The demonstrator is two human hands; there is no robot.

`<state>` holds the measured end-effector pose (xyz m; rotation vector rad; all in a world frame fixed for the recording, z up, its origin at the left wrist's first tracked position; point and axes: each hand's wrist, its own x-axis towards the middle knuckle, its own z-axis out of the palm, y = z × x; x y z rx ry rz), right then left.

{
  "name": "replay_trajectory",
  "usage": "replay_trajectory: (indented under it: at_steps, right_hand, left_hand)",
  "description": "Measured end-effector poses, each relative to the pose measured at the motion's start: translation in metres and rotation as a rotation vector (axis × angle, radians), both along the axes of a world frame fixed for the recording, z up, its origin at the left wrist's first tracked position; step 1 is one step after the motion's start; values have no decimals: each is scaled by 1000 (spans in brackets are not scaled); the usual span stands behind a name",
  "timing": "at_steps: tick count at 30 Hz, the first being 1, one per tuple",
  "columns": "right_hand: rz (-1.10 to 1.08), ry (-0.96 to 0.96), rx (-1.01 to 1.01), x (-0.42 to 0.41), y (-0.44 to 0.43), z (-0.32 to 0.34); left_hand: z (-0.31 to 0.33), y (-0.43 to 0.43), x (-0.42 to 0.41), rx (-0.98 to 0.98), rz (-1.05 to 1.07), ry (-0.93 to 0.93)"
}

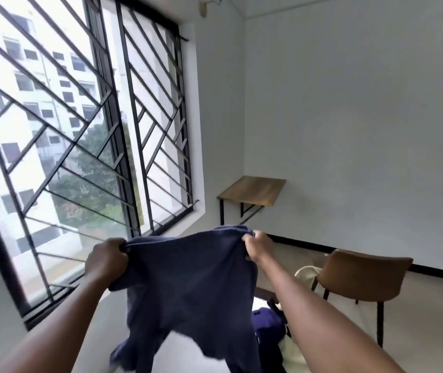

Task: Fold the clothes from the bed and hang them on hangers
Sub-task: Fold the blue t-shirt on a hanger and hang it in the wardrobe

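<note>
A dark blue garment (pixel 188 286) hangs spread in the air in front of me, its lower part blurred. My left hand (pixel 105 258) grips its upper left edge in a fist. My right hand (pixel 255 244) pinches the upper right edge at about the same height. Below it lies the white bed (pixel 185 354). A second dark blue piece of clothing (pixel 266 323) lies on the bed to the right, under my right forearm. No hanger is in view.
A large barred window (pixel 80 130) fills the left side. A small wooden wall table (pixel 252 191) stands in the far corner. A brown chair (pixel 360 278) with a cream cloth (pixel 306 275) beside it stands to the right of the bed.
</note>
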<state>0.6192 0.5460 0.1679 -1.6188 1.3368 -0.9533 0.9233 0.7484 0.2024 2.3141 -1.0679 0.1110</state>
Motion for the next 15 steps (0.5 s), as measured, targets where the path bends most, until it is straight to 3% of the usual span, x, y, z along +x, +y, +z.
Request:
replay_trajectory:
  at_steps: [7,11,15]
  right_hand:
    - [21,291,66,-23,57,-99]
    - [239,568,238,-46,119,-210]
    - [423,822,282,-73,189,-345]
  left_hand:
    - [-87,57,-19,256,-128,-62]
    - [-198,110,-36,556,-206,-131]
    - [-347,160,-56,790,-293,-71]
